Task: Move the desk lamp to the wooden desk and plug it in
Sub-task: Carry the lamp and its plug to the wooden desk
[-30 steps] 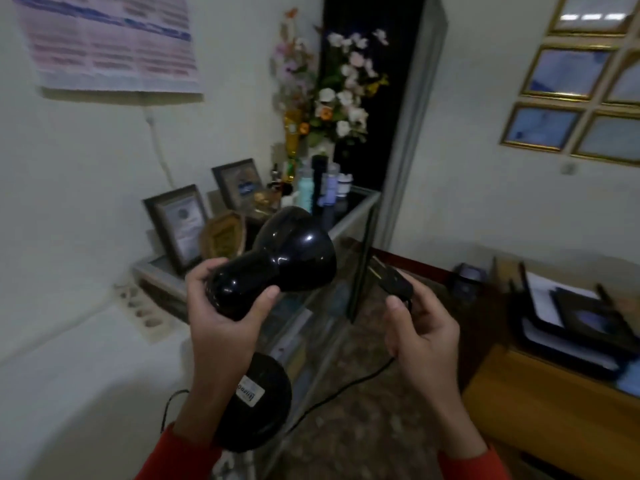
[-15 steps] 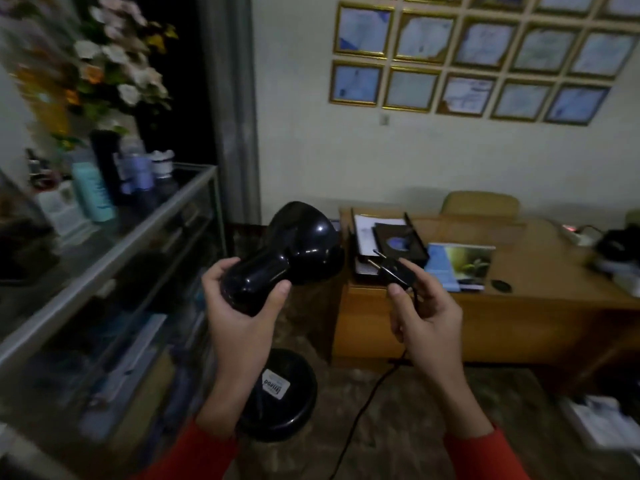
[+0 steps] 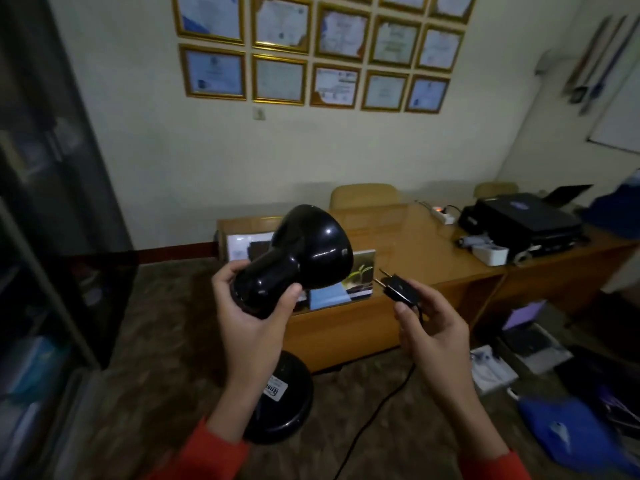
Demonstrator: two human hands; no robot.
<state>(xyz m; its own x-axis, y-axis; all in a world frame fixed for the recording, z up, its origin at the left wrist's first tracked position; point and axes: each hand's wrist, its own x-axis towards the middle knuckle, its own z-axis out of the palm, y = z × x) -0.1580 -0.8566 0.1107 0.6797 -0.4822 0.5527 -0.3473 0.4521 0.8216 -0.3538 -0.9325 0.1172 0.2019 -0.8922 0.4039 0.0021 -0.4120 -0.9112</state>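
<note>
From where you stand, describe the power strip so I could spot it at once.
Look at the wooden desk against the far wall. Near its back right corner, left of the black printer, lies the power strip. It is the only white bar there with an orange light glowing on it.

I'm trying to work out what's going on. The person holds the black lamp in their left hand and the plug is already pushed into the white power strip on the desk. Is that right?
Not quite. The left hand does hold the black lamp, but the plug is not in the white power strip. The head view shows it in the right hand, prongs bare, with the strip far back on the wooden desk.
</note>
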